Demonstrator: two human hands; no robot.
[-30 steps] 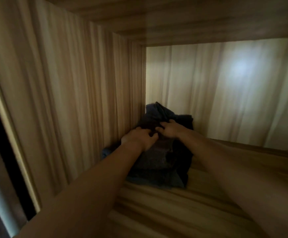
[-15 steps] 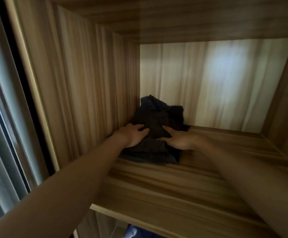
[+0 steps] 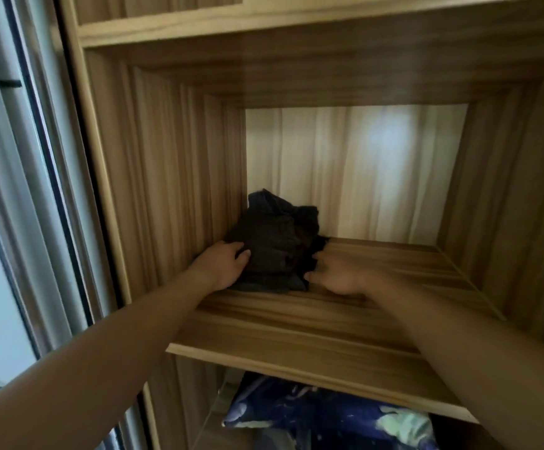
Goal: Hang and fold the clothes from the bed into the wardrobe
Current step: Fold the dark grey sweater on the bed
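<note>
Nearest the camera, two bare forearms rise from the lower corners of the frame, and between them, at the bottom centre, a blue patterned fabric (image 3: 313, 414) fills the compartment under the shelf board (image 3: 296, 323). Further in, the left hand (image 3: 223, 269) lies against the left flank of the dark garment (image 3: 277, 251), fingers loosely curved onto the cloth rather than clenched. The right hand (image 3: 338, 276) rests low on the board with relaxed fingers reaching to the bundle's lower right edge; blur hides whether any cloth is pinched. The garment sits at the centre of the frame, in the shelf's back left corner, against the side wall and near the pale back panel (image 3: 361, 173). It looks soft, light and limp, loosely folded with a rumpled top, so it would likely slump if lifted by one edge. Cupping both sides low, or sliding flat palms beneath, seems safest.
</note>
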